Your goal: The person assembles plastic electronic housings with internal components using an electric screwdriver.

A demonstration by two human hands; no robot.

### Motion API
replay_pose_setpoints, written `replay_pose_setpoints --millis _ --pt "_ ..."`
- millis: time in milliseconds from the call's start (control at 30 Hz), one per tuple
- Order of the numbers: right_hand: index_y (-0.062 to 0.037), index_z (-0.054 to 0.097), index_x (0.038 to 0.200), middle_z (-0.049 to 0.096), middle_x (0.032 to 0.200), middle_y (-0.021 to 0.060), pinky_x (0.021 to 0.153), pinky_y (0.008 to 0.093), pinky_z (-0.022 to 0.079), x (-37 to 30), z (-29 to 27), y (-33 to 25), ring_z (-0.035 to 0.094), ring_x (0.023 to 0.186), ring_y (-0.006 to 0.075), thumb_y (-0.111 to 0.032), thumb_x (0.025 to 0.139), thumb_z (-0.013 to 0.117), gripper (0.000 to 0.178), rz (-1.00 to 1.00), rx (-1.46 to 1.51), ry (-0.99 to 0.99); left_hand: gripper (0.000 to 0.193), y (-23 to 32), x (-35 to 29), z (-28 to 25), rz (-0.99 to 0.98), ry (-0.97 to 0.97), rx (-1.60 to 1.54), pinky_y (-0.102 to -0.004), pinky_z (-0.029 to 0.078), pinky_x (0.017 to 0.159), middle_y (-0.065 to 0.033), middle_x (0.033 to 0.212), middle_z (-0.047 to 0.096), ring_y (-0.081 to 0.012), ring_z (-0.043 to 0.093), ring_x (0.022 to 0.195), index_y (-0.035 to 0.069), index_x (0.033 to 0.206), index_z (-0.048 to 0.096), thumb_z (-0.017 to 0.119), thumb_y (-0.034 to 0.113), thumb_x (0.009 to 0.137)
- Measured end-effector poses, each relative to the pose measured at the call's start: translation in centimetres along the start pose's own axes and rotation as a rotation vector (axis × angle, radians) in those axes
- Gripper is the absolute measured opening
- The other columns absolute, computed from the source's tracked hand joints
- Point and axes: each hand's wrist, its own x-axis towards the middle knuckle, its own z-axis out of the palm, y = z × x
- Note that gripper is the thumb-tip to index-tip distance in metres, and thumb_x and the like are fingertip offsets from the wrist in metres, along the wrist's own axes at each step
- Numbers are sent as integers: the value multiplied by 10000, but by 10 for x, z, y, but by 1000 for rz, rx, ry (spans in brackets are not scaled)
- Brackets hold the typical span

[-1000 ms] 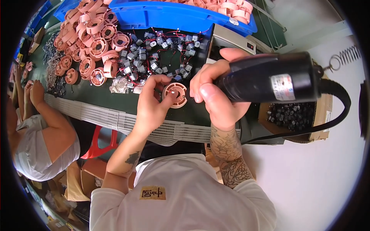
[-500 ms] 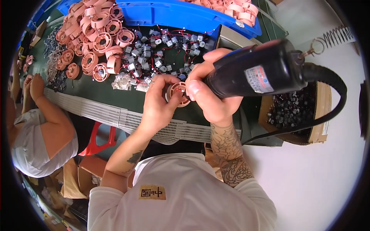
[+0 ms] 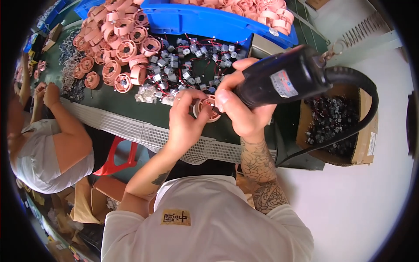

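My left hand (image 3: 185,122) grips a round pink plastic housing (image 3: 214,117) near the table's front edge, its thumb reaching inside the ring. My right hand (image 3: 244,111) is wrapped round a black electric screwdriver (image 3: 261,85), which lies nearly level with its back end toward the right. The driver's tip points into the housing; my right fingers hide where it meets the part. A coil spring (image 3: 364,28) holds the driver's back end, and a thick black cable (image 3: 370,115) curves down from it.
Beyond my hands lie many small motors (image 3: 174,65) with red wires. Pink housings (image 3: 126,50) are heaped at the left, and more fill a blue bin (image 3: 196,24). A cardboard box (image 3: 364,131) of motors stands at right. Another person (image 3: 56,148) works at left.
The whole view has shifted slightly, moving the table to the right in the picture. Against it, the screwdriver's back end has swung a little left. Both hands keep their hold.
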Motion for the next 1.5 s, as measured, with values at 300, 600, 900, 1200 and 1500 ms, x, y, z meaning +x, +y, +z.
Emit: replay_pose_setpoints --millis 300,600,900,1200,1500 --pt "8 281 1361 475 719 62 496 298 416 -7 -47 -36 462 554 153 -156 868 563 592 -213 117 101 90 11 45 -43 149 149 108 -234 481 668 -67 881 691 -114 625 736 29 915 692 649 35 836" --pt "65 294 1305 518 724 97 483 323 438 -20 -62 -20 476 531 165 -76 805 546 578 -124 55 158 292 0 247 -157 414 637 832 -391 508 748 -153 877 683 -315 659 813 58 949 698 672 302 789" --pt "38 372 1276 556 677 93 525 269 446 -27 -62 -19 542 574 149 113 717 580 602 -19 169 195 381 16 294 26 407 -180 719 -347 519 743 -144 913 686 -277 669 819 43 977 667 664 383 805" --pt "44 387 1270 560 685 91 526 269 448 -25 -63 -16 536 570 139 91 729 584 579 -11 162 172 422 8 319 77 261 -312 882 -441 511 840 -206 1017 667 -337 646 966 48 1084 658 661 320 762" --pt "42 317 1300 514 709 85 480 323 435 -26 -69 -24 488 531 169 -42 769 571 594 -75 93 170 157 62 169 -19 321 -475 83 -240 484 648 -39 790 635 -97 604 728 -43 991 634 589 74 897"
